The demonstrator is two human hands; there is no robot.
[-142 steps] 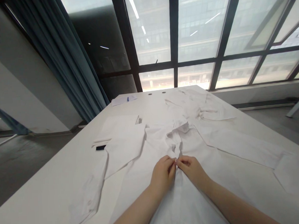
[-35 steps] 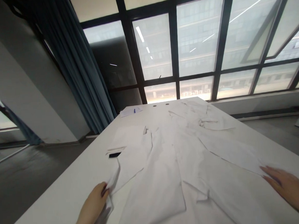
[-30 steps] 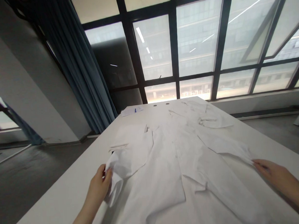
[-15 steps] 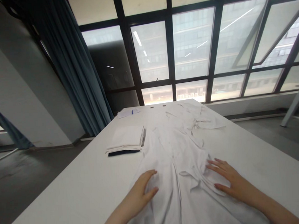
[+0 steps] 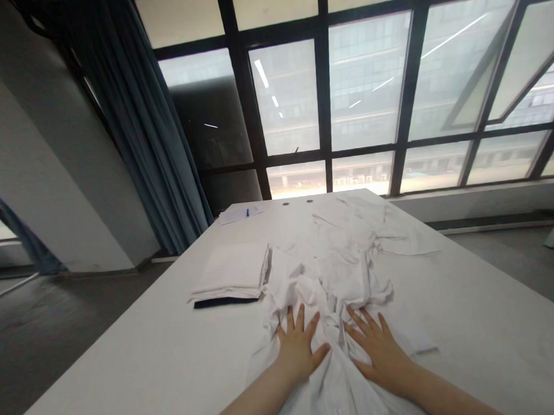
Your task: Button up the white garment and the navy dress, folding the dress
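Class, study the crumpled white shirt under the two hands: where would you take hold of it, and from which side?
Probably the raised ridge of bunched cloth on the shirt, between the left hand and right hand, pinched from above. It stands up off the table, while the cloth under both palms lies flat, offering little to grip.

**White on white, edged in black**

The crumpled shirt (image 5: 341, 278) is plain white with no print, and the table (image 5: 128, 376) is almost the same white. The folded stack (image 5: 234, 271) to the left is white too, and the flat thing (image 5: 224, 302) beneath it is near-black. On the far white sheet (image 5: 235, 216) there is a blue pen (image 5: 247, 213). The curtain (image 5: 143, 128) is dull teal, the window frames (image 5: 323, 93) are black, and the floor (image 5: 55, 318) is grey.
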